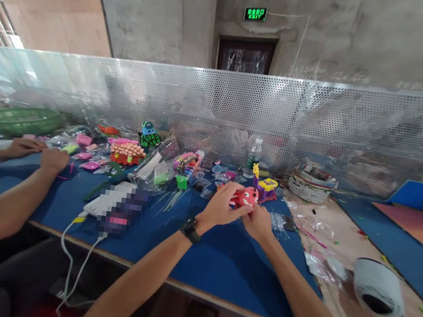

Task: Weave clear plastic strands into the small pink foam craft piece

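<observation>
Head view shows the red clay figure just right of frame center, above the blue surface, pinched between both grips: left hand covers its left side, right hand supports from below.

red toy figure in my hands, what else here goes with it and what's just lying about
In hand:
left hand
right hand
red figure, gripped between both

Lying about:
purple and yellow toy
water bottle
green basket
turtle figure
white tape roll
woven basket
white power bank
co-worker's hands, on the blue mat
</observation>
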`<state>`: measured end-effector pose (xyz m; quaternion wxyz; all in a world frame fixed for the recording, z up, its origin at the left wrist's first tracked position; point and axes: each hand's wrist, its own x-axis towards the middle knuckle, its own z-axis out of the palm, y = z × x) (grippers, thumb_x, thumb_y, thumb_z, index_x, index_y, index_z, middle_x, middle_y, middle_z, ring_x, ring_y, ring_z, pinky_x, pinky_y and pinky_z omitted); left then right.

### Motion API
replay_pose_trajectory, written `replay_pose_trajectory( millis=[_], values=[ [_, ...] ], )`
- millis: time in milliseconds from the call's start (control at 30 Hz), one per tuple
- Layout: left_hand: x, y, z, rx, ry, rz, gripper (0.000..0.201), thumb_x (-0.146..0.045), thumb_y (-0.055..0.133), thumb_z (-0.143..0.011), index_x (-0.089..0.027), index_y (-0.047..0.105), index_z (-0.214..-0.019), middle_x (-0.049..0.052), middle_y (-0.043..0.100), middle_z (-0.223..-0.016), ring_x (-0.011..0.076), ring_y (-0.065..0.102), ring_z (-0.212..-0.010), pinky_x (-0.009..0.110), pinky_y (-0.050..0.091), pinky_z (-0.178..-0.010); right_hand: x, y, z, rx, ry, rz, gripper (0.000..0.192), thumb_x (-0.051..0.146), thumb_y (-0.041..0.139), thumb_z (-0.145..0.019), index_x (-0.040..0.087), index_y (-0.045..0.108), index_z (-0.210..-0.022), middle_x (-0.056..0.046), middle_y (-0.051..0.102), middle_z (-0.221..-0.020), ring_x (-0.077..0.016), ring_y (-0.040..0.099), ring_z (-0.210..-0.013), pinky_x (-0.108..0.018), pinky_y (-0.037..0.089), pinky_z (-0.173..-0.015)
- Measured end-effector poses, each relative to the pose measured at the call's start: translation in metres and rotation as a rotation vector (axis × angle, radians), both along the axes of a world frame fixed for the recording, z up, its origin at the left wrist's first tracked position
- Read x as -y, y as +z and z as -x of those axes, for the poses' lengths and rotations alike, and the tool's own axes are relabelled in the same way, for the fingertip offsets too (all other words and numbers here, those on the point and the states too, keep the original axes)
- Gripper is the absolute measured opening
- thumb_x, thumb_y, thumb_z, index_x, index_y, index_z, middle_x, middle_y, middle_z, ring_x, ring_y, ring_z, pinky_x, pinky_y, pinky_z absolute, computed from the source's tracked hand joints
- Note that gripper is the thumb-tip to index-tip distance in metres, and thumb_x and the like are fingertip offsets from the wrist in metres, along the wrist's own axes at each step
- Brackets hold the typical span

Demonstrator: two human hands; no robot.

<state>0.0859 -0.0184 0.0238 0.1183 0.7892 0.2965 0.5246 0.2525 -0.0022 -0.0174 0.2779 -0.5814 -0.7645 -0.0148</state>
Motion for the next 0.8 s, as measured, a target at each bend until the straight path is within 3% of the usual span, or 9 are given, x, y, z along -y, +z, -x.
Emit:
replay_pose_trajectory(
  millis=[67,167,567,800],
  values=[
    [0.002,0.002,0.002,0.046,-0.037,0.031,0.026,-0.042,0.052,-0.095,-0.019,0.061,-0.104,0.009,0.065,-0.100,0.0228,0.060,-0.094,0.034,0.045,-0.088,0.001,0.002,-0.001,0.018,-0.016,-0.016,0.025,0.032,0.050,-0.087,0.020,0.066,-0.101,-0.009,0.075,-0.083,-0.0246,0.067,-0.072,-0.028,0.031,-0.059],
    [0.002,0.003,0.004,0.096,-0.079,0.082,0.033,-0.042,0.042,-0.100,-0.018,0.064,-0.097,0.008,0.066,-0.095,0.0210,0.060,-0.090,0.033,0.045,-0.087,0.004,0.007,0.001,0.057,-0.034,-0.003,0.024,0.033,0.051,-0.088,0.021,0.067,-0.101,-0.009,0.075,-0.082,-0.0239,0.066,-0.069,-0.028,0.028,-0.058],
    [-0.003,0.004,0.009,0.169,-0.119,0.141,0.041,-0.050,0.046,-0.097,-0.017,0.069,-0.088,0.009,0.067,-0.094,0.0214,0.059,-0.088,0.033,0.046,-0.086,0.021,0.017,0.019,0.140,-0.126,0.005,0.030,0.035,0.050,-0.091,0.019,0.068,-0.109,-0.011,0.076,-0.083,-0.0231,0.066,-0.066,-0.028,0.027,-0.056],
    [-0.014,-0.001,0.019,0.284,-0.052,0.114,0.046,-0.050,0.035,-0.101,-0.020,0.070,-0.107,0.011,0.067,-0.110,0.0249,0.058,-0.109,0.036,0.040,-0.103,0.014,0.013,0.015,-0.004,-0.156,-0.052,0.028,0.037,0.053,-0.091,0.018,0.068,-0.105,-0.011,0.075,-0.081,-0.0248,0.066,-0.069,-0.028,0.030,-0.059]
  ],
)
